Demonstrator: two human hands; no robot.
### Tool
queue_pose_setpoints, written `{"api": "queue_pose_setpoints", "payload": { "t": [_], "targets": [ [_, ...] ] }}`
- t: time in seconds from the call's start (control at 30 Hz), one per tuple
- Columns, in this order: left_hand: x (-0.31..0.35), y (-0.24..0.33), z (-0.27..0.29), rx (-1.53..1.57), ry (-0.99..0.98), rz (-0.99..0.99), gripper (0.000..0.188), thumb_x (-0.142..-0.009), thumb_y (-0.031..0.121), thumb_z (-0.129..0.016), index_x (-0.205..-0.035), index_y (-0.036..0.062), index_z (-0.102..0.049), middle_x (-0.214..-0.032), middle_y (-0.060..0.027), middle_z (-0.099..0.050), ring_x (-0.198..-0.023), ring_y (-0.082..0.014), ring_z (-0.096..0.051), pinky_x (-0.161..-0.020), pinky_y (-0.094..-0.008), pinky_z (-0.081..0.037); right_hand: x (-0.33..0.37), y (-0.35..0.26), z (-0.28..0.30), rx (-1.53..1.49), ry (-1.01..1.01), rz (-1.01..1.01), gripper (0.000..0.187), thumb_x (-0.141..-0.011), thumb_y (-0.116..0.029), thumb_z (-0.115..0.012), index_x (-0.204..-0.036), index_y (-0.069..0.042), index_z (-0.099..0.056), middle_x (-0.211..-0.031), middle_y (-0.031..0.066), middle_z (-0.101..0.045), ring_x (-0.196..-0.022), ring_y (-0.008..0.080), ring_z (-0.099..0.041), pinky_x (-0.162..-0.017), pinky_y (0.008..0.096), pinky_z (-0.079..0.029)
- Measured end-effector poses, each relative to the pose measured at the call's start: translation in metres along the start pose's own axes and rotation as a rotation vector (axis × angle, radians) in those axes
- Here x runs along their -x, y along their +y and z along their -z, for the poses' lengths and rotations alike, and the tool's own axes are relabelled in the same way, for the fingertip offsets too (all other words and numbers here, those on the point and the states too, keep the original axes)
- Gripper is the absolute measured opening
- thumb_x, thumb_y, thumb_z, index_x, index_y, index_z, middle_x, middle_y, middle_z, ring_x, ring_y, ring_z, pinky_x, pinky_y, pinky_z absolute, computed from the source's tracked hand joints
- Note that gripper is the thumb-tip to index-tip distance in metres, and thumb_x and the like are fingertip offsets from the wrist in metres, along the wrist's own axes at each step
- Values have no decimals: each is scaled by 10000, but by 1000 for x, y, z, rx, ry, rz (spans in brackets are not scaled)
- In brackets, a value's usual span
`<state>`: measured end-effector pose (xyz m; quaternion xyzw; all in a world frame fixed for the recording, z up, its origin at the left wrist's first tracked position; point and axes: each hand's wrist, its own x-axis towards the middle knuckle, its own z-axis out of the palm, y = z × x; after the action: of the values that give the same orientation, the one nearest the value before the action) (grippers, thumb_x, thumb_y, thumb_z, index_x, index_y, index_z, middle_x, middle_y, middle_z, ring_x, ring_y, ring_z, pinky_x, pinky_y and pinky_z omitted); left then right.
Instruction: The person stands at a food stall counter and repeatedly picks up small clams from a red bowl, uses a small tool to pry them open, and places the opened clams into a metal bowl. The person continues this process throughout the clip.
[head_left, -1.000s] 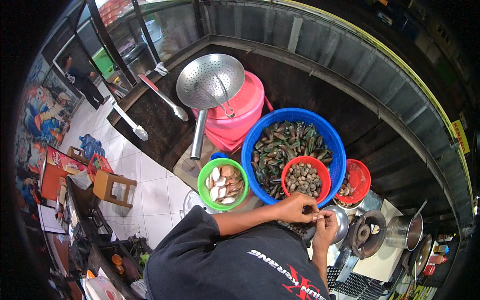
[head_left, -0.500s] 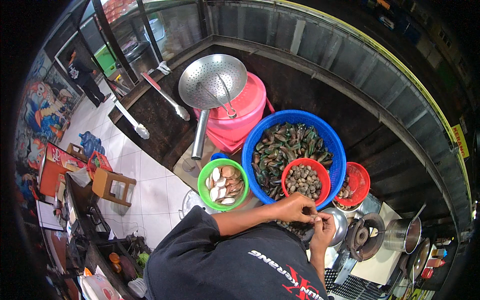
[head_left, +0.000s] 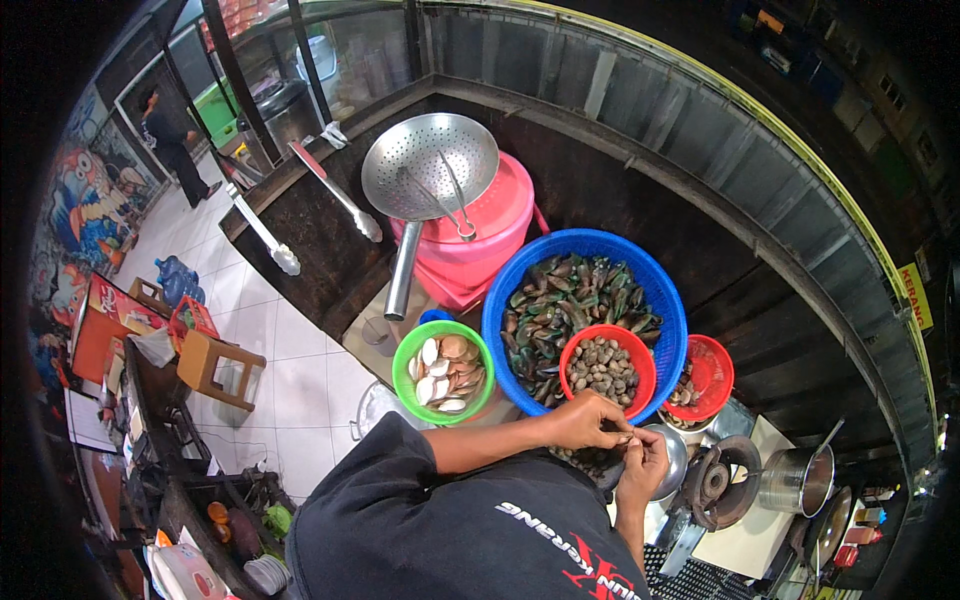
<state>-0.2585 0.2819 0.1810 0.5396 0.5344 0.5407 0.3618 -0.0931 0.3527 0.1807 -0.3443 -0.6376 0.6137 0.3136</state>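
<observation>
My left hand (head_left: 588, 418) and my right hand (head_left: 640, 470) meet fingertip to fingertip at the near side of a large blue basket (head_left: 674, 310). Both are closed in a pinch, and whatever is between the fingers is too small to name. Green-edged mussels (head_left: 570, 300) fill the basket. Resting in it, just beyond my left hand, is a red bowl (head_left: 645, 352) of small round cockles (head_left: 600, 368). A metal bowl (head_left: 674, 462) sits behind my right hand, partly hidden. More small dark shells (head_left: 580, 463) show below my left forearm.
Left of the basket stands a green bowl (head_left: 402, 368) of pale clams; on its right, another red bowl (head_left: 714, 375). A perforated ladle (head_left: 430, 165) and tongs (head_left: 455, 195) lie on a pink bucket (head_left: 465, 270). A burner (head_left: 714, 482) and steel pot (head_left: 785, 484) are at right.
The whole view has shifted slightly. My hands stay together in nearly the same pinch, fingers a little closer. A person far off at left has changed stance slightly.
</observation>
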Motion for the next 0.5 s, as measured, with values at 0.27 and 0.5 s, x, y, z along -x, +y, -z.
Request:
{"api": "queue_pose_setpoints", "payload": {
  "t": [0.27,0.5],
  "targets": [
    [0,9,1,-88,36,-49,229,-752,156,-770,-924,30,-687,-846,-95,-680,-833,-193,-663,-722,-327,-503,2,-11,-1,-88,-49,-74,94,-920,-59,-569,-991,2,-569,-901,54,-615,-799,101,-592,-727,245,-488],
    [8,9,-14,-150,-15,-66,190,-729,111,-768,-861,21,-665,-841,-90,-671,-804,-203,-660,-726,-330,-503,20,5,9,-359,-75,-128,107,-914,-52,-584,-1010,-18,-553,-903,67,-632,-781,120,-617,-699,244,-518]
  ]
}}
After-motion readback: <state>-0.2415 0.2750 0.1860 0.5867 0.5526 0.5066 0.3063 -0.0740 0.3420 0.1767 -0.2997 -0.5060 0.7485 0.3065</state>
